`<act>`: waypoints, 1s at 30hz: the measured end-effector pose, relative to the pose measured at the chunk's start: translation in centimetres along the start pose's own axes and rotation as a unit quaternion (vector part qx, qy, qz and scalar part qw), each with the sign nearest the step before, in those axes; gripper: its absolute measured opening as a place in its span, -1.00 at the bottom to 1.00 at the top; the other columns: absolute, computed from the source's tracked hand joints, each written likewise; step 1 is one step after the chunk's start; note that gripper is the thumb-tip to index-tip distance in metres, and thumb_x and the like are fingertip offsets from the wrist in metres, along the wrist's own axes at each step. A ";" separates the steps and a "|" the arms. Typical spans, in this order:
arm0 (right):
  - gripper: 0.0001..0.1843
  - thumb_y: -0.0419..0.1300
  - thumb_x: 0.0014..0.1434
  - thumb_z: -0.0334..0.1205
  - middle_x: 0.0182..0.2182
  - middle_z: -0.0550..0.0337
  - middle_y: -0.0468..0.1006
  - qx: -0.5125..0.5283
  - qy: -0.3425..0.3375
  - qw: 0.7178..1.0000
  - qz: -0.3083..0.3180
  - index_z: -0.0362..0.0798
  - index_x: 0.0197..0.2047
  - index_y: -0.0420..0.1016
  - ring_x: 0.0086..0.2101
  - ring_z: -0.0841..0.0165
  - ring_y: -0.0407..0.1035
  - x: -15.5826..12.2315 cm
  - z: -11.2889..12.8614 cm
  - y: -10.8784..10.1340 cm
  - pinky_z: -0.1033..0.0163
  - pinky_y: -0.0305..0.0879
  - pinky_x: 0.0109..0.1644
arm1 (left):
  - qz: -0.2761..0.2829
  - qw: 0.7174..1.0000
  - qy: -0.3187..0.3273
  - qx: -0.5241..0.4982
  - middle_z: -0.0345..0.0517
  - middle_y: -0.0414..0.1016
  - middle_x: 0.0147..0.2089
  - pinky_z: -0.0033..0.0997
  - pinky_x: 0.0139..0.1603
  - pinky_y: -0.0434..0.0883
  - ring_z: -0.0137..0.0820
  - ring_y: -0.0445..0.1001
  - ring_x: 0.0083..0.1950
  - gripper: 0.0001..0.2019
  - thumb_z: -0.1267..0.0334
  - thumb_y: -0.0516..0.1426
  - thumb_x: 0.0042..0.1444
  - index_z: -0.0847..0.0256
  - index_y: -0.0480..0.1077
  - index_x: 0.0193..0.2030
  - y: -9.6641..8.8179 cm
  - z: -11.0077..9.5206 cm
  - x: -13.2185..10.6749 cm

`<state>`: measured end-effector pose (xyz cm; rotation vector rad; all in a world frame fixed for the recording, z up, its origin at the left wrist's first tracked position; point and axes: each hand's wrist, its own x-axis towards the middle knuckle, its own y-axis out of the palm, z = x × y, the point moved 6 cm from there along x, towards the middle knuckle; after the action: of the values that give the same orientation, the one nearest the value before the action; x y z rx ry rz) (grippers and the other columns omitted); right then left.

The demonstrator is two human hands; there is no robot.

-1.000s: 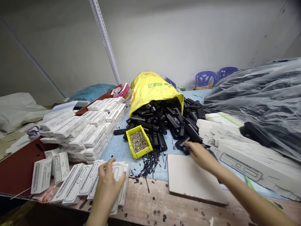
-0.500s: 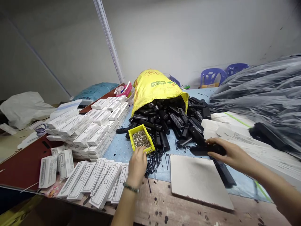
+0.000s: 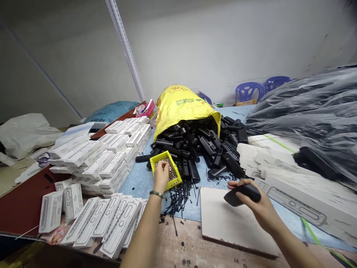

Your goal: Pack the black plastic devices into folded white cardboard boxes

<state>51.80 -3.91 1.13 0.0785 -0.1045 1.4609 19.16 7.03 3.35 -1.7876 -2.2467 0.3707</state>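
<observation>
My left hand reaches into a small yellow box filled with tiny shiny metal pieces. Its fingertips are pinched together over them; anything between them is too small to make out. In my right hand is a long black plastic casing, tilted above a flat white board, with my fingers wrapped round it. Thin black sticks lie heaped below the box. Behind it, many similar black casings spill from a yellow sack.
White printed boxes are stacked on the left, more leaning along the front edge. To the right lie flat white cartons and a large grey plastic-wrapped bundle. Purple chairs stand behind the table.
My right hand has brought the black casing from beside the board to above it, and another casing by the board is gone. My left hand has moved deeper into the yellow box.
</observation>
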 end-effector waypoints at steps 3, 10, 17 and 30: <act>-0.60 0.37 -0.02 -0.16 -0.26 0.15 0.54 0.245 -0.004 0.966 -0.085 0.05 -0.15 0.31 -0.25 0.25 0.46 0.1 1.1 1.2 0.04 0.40 -0.06 | 0.056 0.985 -0.045 -0.159 -0.12 0.41 -0.20 -0.52 -0.25 0.40 -0.52 0.42 -0.24 -0.73 0.16 0.11 0.16 0.26 0.31 -0.06 2.0 0.0 -3.8; -0.62 0.39 -0.17 -0.30 -0.26 0.23 0.50 0.444 0.054 0.884 -0.136 0.00 -0.25 0.39 -0.27 0.37 0.42 0.0 3.4 5.4 -0.14 0.32 0.13 | 0.139 0.902 -0.177 -0.368 -0.13 0.45 -0.22 -0.68 -0.36 0.35 -0.60 0.43 -0.29 -0.60 0.15 0.34 -0.11 0.26 0.35 -0.17 6.7 0.2 -12.4; -0.70 0.36 -0.10 -0.30 -0.33 0.34 0.43 0.453 0.037 0.880 -0.141 0.02 -0.29 0.38 -0.35 0.45 0.36 -0.9 4.0 6.3 -0.15 0.26 0.20 | 0.136 0.860 -0.216 -0.441 -0.19 0.45 -0.29 -0.67 -0.39 0.34 -0.59 0.42 -0.31 -0.61 0.18 0.39 -0.16 0.25 0.37 -0.24 7.5 -0.3 -14.9; -0.76 0.34 -0.01 -0.34 -0.37 0.34 0.37 0.454 -0.002 0.880 -0.141 0.01 -0.30 0.36 -0.35 0.49 0.31 -1.8 4.8 7.1 -0.12 0.31 0.14 | 0.084 0.868 -0.173 -0.458 -0.24 0.37 -0.34 -0.63 -0.34 0.27 -0.64 0.27 -0.38 -0.58 0.05 0.40 -0.20 0.27 0.42 -0.30 7.9 -0.8 -15.6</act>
<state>44.40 -5.44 5.59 0.8295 0.5807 1.1082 30.06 -6.39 0.78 -2.5226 -2.7824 -0.5030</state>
